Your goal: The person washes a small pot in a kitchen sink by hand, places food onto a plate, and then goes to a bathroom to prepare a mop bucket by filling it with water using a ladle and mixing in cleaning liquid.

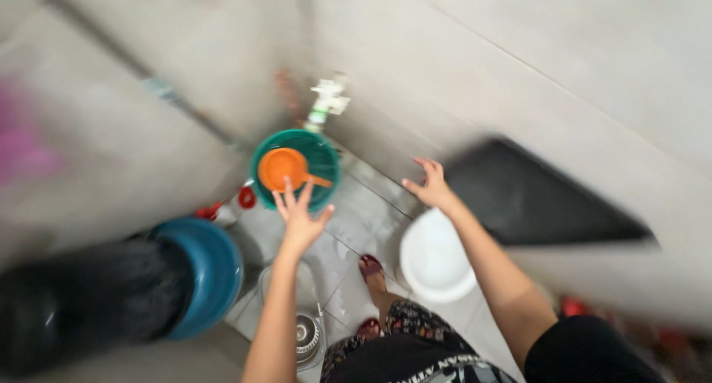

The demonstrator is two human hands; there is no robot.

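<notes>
Two hands reach out in front of you in the head view, both empty and with fingers spread wide. Your left hand (299, 218) hangs over the wet tiled floor (363, 212), its fingertips just short of the near rim of the green bucket (322, 154), not touching it. The bucket stands straight ahead of that hand, in the corner where the two walls meet, under a white tap (328, 97) with a green neck. It is round and teal-green, seen from above. Inside it lies an orange scoop (282, 166), round-bowled, its short handle pointing right toward the bucket's rim. Your right hand (429, 186) is well apart from the bucket, off to its right, palm down and near the foot of the right wall, just above a white basin (434, 261).

The white basin sits on the floor below your right forearm, round and plain. To the left stands a blue tub (215, 268), partly covered by a large black shape (89, 301) too blurred to tell. A small red thing (247, 198) lies on the floor between the blue tub and the bucket. Near your left elbow lies a round metal drain cover (307, 337). A dark rectangular panel (534, 201) sits low on the right wall. Your foot in a dark red sandal (369, 266) stands between the basin and your left arm. No labels can be made out; the whole view is motion-blurred.
</notes>
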